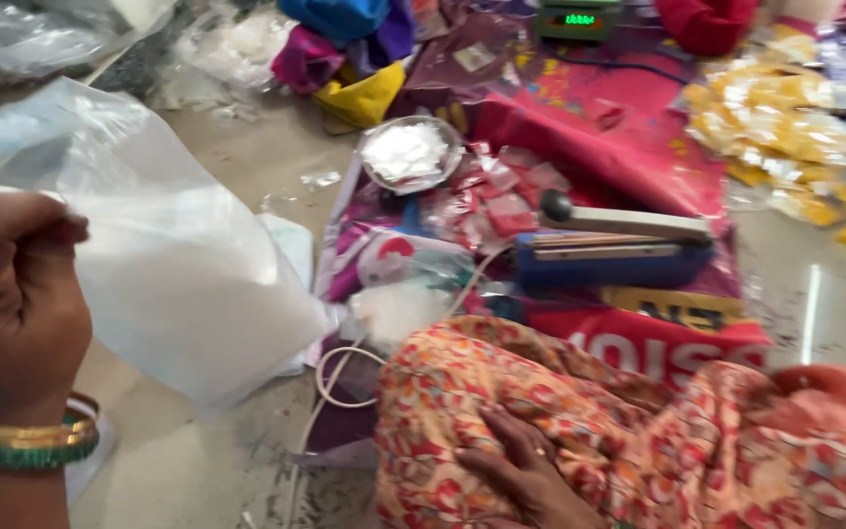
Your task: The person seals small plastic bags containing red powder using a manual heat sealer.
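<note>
My left hand (12, 294), with gold and green bangles at the wrist, is closed on the edge of a large translucent white plastic bag (178, 264) that hangs in front of it over the floor. At the bottom centre, my right hand (526, 475), wearing a ring, lies flat on orange floral cloth (638, 431) that covers my leg. It holds nothing. A blue heat sealer (619, 253) with a black knob lies on a red printed sheet (629, 127) beyond the cloth.
A steel bowl of white pieces (408, 155) stands on the sheet, with small pink packets (501, 196) beside it. A scale with a green display (578, 20) is at the back. Yellow packets (775, 127) are heaped at the right. A white cable (335, 377) loops on the floor.
</note>
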